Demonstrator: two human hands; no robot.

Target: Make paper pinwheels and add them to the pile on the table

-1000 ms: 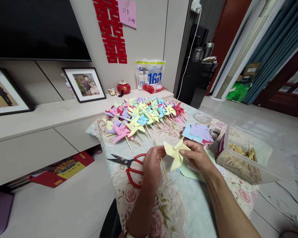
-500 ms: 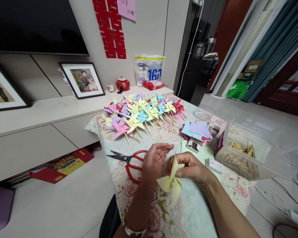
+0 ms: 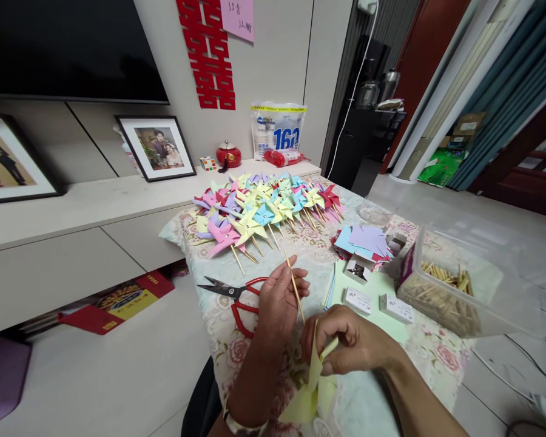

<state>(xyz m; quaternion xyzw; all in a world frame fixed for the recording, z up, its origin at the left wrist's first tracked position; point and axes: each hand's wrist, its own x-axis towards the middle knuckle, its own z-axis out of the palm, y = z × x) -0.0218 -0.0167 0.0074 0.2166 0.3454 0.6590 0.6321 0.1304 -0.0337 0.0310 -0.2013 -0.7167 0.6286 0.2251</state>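
My right hand is closed on a pale yellow paper pinwheel, pinching its folded blades between thumb and fingers. A thin wooden stick slants up from the right fingertips to my left hand. There it rests between the thumb and the loosely curled fingers, palm turned up. Whether stick and pinwheel are joined is hidden by the right fingers. Red-handled scissors lie open just left of my left hand. Beyond the hands, many finished pinwheels in several colours are heaped on the table.
On the flowered tablecloth, paper sheets lie in a stack. Nearby are an open small box of pins and closed white boxes. A clear tub of wooden sticks stands at right. A cabinet runs along the back left.
My right hand has come down and nearer with the yellow pinwheel, uncovering a white box. The left fingers have curled, and more of the stick shows across them.
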